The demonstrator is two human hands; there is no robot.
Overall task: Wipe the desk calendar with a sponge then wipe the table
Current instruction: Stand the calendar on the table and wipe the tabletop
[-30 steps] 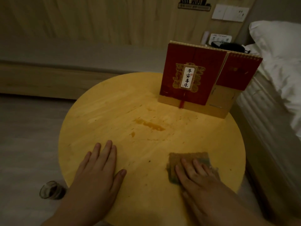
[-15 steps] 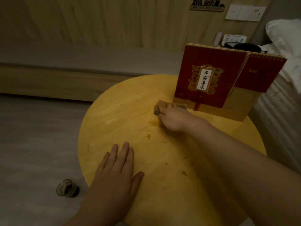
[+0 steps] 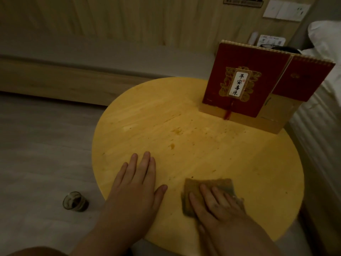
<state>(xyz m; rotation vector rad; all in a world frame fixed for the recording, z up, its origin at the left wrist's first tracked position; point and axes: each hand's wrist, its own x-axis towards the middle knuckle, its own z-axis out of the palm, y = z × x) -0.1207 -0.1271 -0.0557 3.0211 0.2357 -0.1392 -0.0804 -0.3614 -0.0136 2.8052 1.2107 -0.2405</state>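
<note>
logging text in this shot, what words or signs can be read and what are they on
"平安喜乐": white label on the red calendar cover, reading top to bottom.
Black sign on the wall, top edge: cut off and blurred, not readable.
White card behind the calendar: print too small to read.
Small gold mark on the calendar's right panel: too dim to read.
No text on the sponge or table.

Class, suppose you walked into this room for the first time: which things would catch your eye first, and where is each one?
The red desk calendar stands upright at the far right of the round yellow table. Near the front edge, the right hand presses flat on a brown sponge, while the left hand rests open beside it. A few orange stains mark the middle of the tabletop.
</note>
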